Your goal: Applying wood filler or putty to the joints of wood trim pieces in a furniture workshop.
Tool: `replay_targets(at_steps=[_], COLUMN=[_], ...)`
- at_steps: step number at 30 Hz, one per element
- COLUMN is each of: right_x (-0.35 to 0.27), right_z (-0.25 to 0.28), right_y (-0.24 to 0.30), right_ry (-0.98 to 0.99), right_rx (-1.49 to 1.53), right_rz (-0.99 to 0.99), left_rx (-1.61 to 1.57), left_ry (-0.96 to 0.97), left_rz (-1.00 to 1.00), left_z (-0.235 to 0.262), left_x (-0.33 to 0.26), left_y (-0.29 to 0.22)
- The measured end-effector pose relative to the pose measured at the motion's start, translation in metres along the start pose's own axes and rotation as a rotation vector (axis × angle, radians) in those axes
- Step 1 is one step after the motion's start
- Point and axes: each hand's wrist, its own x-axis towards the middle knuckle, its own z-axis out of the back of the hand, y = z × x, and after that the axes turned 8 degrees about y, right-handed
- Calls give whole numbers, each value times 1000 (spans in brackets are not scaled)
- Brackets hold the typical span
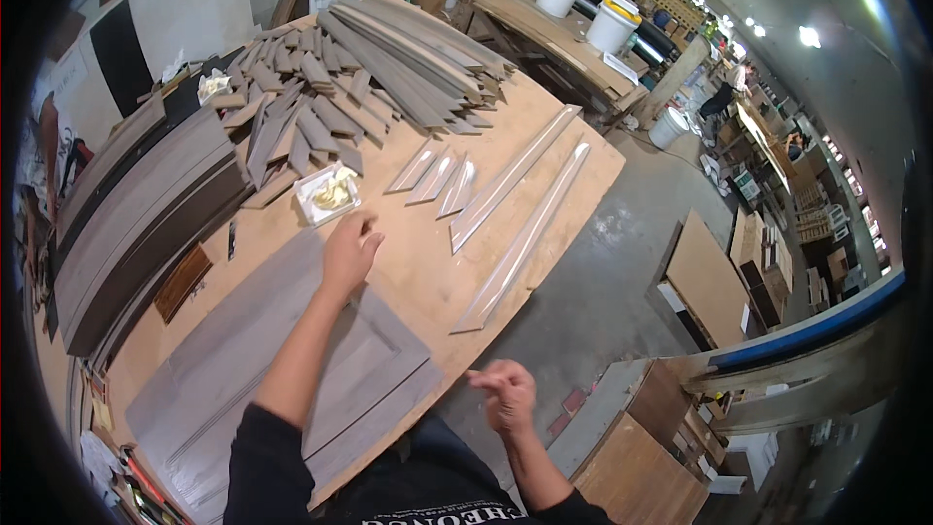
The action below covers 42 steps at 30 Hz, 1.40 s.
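Observation:
My left hand point(350, 251) is over the worktable, just below a small white tray point(309, 210) holding pale cream paste. Its fingers are loosely bent, the thumb stands apart, and no object shows in it. Off the table's near right edge is my right hand point(507, 397), fingers bent together in a pinch; whatever may be between them is too small to make out. Beneath my left forearm lies a grey-brown wooden panel point(379, 369) with a recessed centre. Two long mitred strips point(525, 243) and three short mitred strips point(442, 180) lie to the right, white lines along them.
A heap of short grey-brown mouldings point(311, 126) and a bundle of long ones point(398, 58) cover the table's far side. Curved panels point(146, 224) are stacked at left. Another table point(525, 24) with white buckets stands behind. Boards point(705, 277) lie on the floor at right.

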Motion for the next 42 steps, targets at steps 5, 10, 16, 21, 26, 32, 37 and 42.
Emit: replay_targets(at_steps=[5,10,16,21,26,32,37,42], right_x=[11,27,77,142,144,83,16,-79], right_z=[70,93,72,3,-80,-163,-247,-324], right_y=[29,26,1,-44,-67,-71,-69,-90], right_ry=[-171,-190,-10,200,431,769,1225,1831], right_rx=[171,206,76,276,213,-84,-1068,-1323], right_rz=[90,18,-357,-390,-445,-493,-50,84], left_rx=[496,539,126,-761,-874,-364,499,680], left_ry=[-12,136,120,96,-41,-233,-428,-140], left_rz=[-85,66,270,472,379,354,252,478], left_z=[-64,-77,-54,-9,33,99,187,228], left_x=[99,126,103,9,-113,-219,-332,-439], left_y=[35,49,32,6,-33,-53,-78,-71])
